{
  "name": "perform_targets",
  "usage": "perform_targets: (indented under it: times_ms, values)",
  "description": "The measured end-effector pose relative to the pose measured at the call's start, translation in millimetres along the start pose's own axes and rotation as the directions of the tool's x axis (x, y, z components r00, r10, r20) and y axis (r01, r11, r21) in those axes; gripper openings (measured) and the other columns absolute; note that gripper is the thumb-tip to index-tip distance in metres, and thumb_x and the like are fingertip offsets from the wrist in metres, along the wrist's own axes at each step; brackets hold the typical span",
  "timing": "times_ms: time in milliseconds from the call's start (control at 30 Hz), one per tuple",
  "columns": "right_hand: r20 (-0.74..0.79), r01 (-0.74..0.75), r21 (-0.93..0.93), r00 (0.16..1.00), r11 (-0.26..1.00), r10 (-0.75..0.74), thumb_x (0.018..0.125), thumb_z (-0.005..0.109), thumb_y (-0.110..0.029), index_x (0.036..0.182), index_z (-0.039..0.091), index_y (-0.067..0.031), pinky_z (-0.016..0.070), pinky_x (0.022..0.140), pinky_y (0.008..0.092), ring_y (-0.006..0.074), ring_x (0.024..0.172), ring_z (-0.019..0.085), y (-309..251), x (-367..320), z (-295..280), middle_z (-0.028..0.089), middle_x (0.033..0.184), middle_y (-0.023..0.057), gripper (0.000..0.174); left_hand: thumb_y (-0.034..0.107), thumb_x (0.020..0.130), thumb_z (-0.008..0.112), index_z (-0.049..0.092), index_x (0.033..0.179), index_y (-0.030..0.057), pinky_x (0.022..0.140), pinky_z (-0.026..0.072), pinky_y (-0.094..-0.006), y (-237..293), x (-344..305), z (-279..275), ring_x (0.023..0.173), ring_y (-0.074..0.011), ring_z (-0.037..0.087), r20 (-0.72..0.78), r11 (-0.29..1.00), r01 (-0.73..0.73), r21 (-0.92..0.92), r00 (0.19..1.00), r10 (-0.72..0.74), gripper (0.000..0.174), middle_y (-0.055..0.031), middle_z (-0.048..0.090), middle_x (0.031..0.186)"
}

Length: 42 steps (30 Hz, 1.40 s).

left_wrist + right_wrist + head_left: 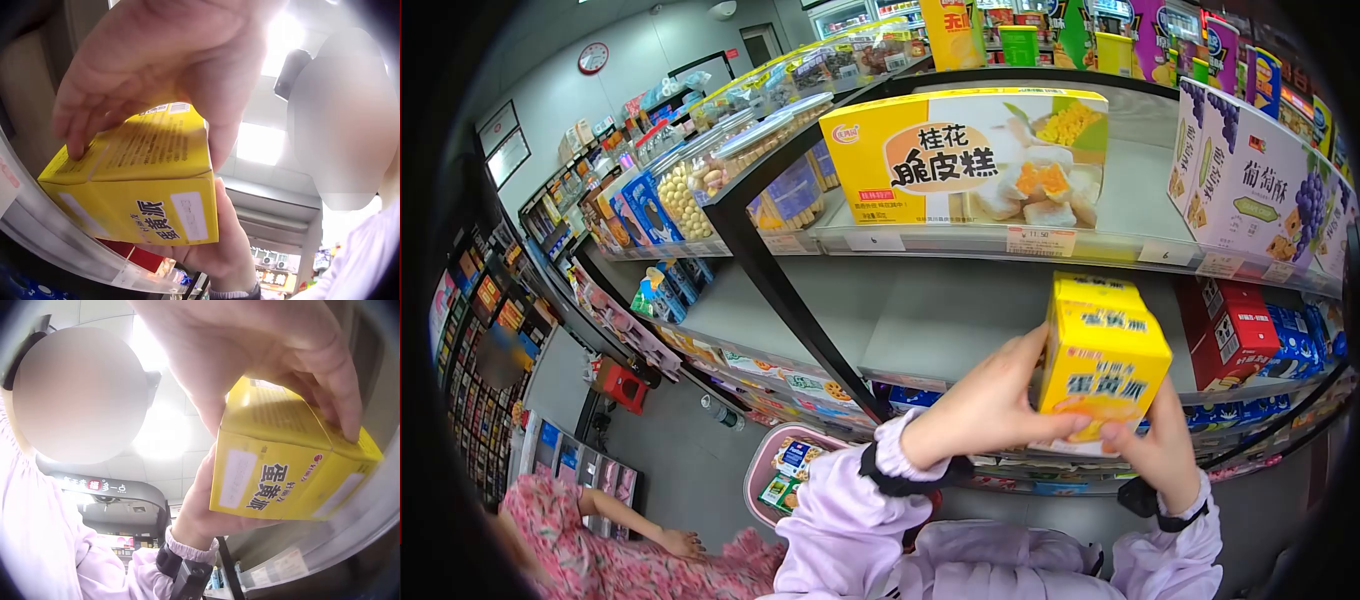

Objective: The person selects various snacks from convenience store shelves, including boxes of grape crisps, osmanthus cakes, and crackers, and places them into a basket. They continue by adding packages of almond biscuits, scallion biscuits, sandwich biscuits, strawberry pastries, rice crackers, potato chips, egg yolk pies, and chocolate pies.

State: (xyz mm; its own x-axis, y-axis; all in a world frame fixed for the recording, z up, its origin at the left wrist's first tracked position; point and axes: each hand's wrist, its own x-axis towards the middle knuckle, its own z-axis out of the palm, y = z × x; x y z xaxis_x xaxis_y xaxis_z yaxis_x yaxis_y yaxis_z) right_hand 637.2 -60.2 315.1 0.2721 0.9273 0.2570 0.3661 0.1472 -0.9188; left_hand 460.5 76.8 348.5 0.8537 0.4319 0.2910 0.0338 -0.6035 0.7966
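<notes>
A yellow egg-yolk pie carton with dark lettering is held between both hands, in front of the middle shelf. My left hand grips its left side, with the thumb along the lower front. From the right, my right hand grips the lower corner, its thumb close to the left thumb. Behind the carton's top edge, another yellow lettered panel shows. In the left wrist view the carton's end has white labels, and the fingers lie along its side. The right wrist view shows the right fingers bent over the carton's far side.
A yellow osmanthus cake box and a white grape pastry box stand on the shelf above. Red boxes sit at the right. A black shelf post rises at left. A pink basket and a person in a floral dress are below left.
</notes>
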Motion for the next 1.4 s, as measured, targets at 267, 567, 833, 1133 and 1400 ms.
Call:
perform_targets:
  times_ms: [267, 567, 833, 1133, 1400]
  values:
    - [0.222, 0.273, -0.234, 0.949, 0.933, -0.222, 0.066, 0.078, -0.027, 0.131, 0.027, 0.0051, 0.0383, 0.091, 0.0399, 0.0358, 0.11, 0.044, -12.3, -17.1, 48.6, 0.043, 0.118, 0.0218, 0.089, 0.026, 0.063, 0.079, 0.027, 0.134, -0.0026, 0.098, 0.0333, -0.0393, -16.7, -85.3, -2.0, 0.118, -0.0352, 0.04, -0.143, 0.996, 0.039, 0.082, 0.989, -0.027, 0.092, -0.021, 0.041, 0.127]
    - [0.365, 0.379, -0.097, 0.874, 0.92, -0.321, 0.064, 0.078, -0.022, 0.136, 0.019, 0.0038, 0.0384, 0.095, 0.0414, 0.0404, 0.118, 0.039, -9.8, -21.1, 141.9, 0.033, 0.128, 0.0263, 0.097, 0.022, 0.057, 0.081, 0.036, 0.128, 0.0017, 0.097, 0.0317, -0.0403, -33.4, -192.7, -24.0, 0.117, -0.0337, 0.039, -0.357, 0.919, 0.264, -0.293, 0.861, -0.361, 0.086, -0.0172, 0.042, 0.123]
    - [0.443, 0.281, 0.019, 0.858, 0.96, -0.26, 0.068, 0.075, -0.025, 0.135, 0.02, 0.005, 0.0375, 0.097, 0.0416, 0.0412, 0.123, 0.035, -8.2, -21.5, 208.1, 0.029, 0.132, 0.0259, 0.091, 0.021, 0.052, 0.082, 0.036, 0.127, -0.0004, 0.094, 0.0337, -0.0388, -71.1, -261.8, -45.0, 0.11, -0.0298, 0.044, -0.345, 0.852, 0.4, -0.339, 0.789, -0.508, 0.09, -0.0154, 0.045, 0.116]
    - [0.531, 0.267, 0.151, 0.79, 0.952, -0.306, 0.072, 0.072, -0.032, 0.133, 0.024, 0.0078, 0.0386, 0.096, 0.0395, 0.0393, 0.121, 0.037, 0.5, -12.5, 218.8, 0.032, 0.13, 0.0253, 0.087, 0.018, 0.053, 0.083, 0.035, 0.125, -0.002, 0.089, 0.0418, -0.0339, -65.8, -283.4, -28.0, 0.106, -0.0211, 0.051, -0.449, 0.812, 0.377, -0.445, 0.691, -0.567, 0.089, -0.0118, 0.047, 0.117]
    - [0.505, 0.376, 0.255, 0.734, 0.891, -0.454, 0.075, 0.068, -0.043, 0.131, 0.025, 0.009, 0.0364, 0.098, 0.0401, 0.0408, 0.118, 0.04, -9.9, -9.8, 247.1, 0.035, 0.127, 0.0277, 0.088, 0.01, 0.058, 0.082, 0.04, 0.124, -0.001, 0.083, 0.0486, -0.0319, -35.3, -301.2, -34.5, 0.099, -0.0214, 0.06, -0.51, 0.782, 0.37, -0.502, 0.603, -0.613, 0.078, -0.0112, 0.058, 0.113]
